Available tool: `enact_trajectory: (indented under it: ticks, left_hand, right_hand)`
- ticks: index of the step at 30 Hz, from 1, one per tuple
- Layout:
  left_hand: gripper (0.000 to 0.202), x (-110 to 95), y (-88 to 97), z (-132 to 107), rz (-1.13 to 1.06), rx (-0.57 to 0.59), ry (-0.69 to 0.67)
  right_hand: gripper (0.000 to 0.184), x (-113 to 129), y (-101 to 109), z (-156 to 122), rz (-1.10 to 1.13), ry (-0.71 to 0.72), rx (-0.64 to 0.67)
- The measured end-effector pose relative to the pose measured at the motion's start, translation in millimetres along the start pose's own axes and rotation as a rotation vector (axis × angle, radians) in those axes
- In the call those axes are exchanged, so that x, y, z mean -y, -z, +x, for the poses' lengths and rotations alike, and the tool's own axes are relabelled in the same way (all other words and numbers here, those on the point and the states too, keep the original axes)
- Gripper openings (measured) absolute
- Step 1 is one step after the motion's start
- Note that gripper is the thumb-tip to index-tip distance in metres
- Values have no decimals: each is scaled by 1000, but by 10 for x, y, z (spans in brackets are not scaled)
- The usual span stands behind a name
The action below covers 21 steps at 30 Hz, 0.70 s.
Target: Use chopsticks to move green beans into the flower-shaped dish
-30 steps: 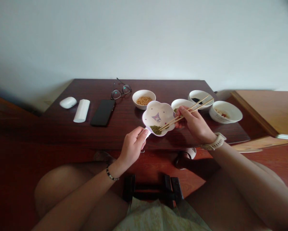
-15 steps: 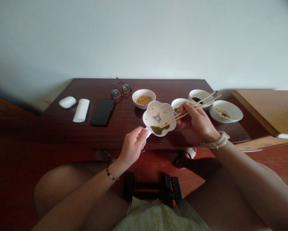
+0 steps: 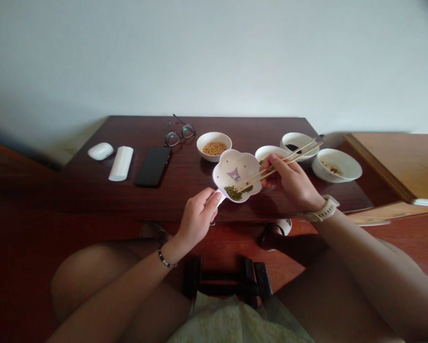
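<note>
My left hand is closed on the handle of a white flower-shaped dish with a cartoon print, held tilted above the table's front edge. Green beans lie heaped at the dish's low side. My right hand grips a pair of wooden chopsticks; their tips reach down into the dish at the beans. Right behind the dish sits a small white bowl, partly hidden by my right hand.
On the dark wooden table stand a bowl of yellow beans, a bowl with dark contents and a larger white bowl. Glasses, a black phone, a white case and a white mouse lie left.
The chopsticks' tips drew back from the beans toward the dish's right rim half a second ago, and have since come down to the beans again. My left hand has kept the dish still.
</note>
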<state>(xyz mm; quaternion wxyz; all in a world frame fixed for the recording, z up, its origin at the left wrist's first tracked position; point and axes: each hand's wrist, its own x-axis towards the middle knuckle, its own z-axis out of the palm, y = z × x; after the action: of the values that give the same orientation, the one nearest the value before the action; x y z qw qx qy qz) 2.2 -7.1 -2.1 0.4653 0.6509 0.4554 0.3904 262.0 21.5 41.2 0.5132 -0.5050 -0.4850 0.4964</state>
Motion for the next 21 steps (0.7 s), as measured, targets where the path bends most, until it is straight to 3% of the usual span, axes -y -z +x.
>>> enact_trajectory:
  ticks: [10, 21]
  left_hand:
    - [43, -10, -6, -5, -13, -8, 7]
    - [43, -33, -13, 1, -57, -18, 17]
  right_hand:
    - [33, -23, -20, -14, -11, -47, 40]
    - [42, 23, -68, 9, -128, 53, 1]
